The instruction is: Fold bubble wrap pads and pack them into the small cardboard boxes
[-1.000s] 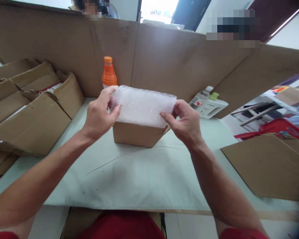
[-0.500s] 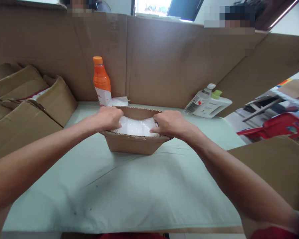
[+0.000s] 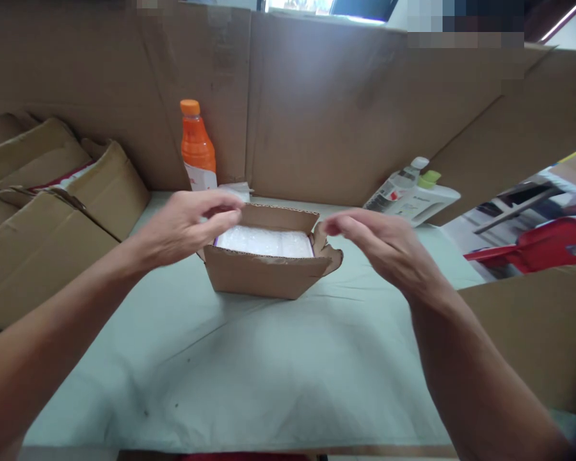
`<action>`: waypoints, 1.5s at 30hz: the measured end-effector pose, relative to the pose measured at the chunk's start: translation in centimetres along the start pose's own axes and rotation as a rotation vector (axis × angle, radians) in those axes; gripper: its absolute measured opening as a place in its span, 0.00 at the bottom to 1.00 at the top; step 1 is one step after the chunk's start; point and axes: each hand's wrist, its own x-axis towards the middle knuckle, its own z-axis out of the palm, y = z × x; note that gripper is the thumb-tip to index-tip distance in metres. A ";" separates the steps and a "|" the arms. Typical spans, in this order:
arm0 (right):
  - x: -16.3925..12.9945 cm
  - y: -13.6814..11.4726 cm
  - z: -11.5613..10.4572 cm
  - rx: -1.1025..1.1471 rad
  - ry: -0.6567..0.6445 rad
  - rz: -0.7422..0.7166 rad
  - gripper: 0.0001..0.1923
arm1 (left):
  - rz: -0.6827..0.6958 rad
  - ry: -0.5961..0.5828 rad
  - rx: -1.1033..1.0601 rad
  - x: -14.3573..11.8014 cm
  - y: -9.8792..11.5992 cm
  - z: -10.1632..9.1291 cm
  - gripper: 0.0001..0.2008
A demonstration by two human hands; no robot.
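The fingers (image 3: 218,200) of the left hand (image 3: 180,224) are bent and spread from the thumb, with a gap between, and they hold nothing. This hand hangs over the left end of a small box (image 3: 249,275), back of the hand up. The right hand (image 3: 386,246) is by the other end, with its fingers curled and its thumb close to them. I can't tell if they touch the bent side flap (image 3: 335,258). Both arms reach forward, one from each side.

The box is plain brown cardboard, open on top, with a rough, wavy rim. Inside lies a flat, shiny white bundle (image 3: 264,243) in bumpy bubble wrap.

The box sits on a worktop (image 3: 269,371) with a pale green, wrinkly cover. Behind it stands a smooth orange bottle (image 3: 198,150). Farther right, a see-through bottle (image 3: 397,187) leans next to a white jug (image 3: 429,203) with a green cap. Big brown boxes (image 3: 52,246) crowd the left side. A tall cardboard wall (image 3: 336,115) stands at the back.
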 end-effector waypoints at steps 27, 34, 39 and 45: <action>1.0 2.2 21.5 0.453 -0.306 0.007 0.39 | -0.392 0.472 -0.320 -20.7 -5.7 5.0 0.37; 4.9 -4.0 34.9 0.181 -0.407 -0.036 0.42 | -0.322 0.537 -0.192 -12.5 -11.2 1.7 0.43; 5.2 -5.2 38.1 0.101 -0.448 -0.065 0.42 | -0.281 0.531 -0.167 -7.8 -14.6 0.5 0.40; 8.6 -6.4 40.0 -0.011 -0.452 -0.031 0.39 | -0.298 0.572 -0.150 -4.9 -18.0 0.8 0.35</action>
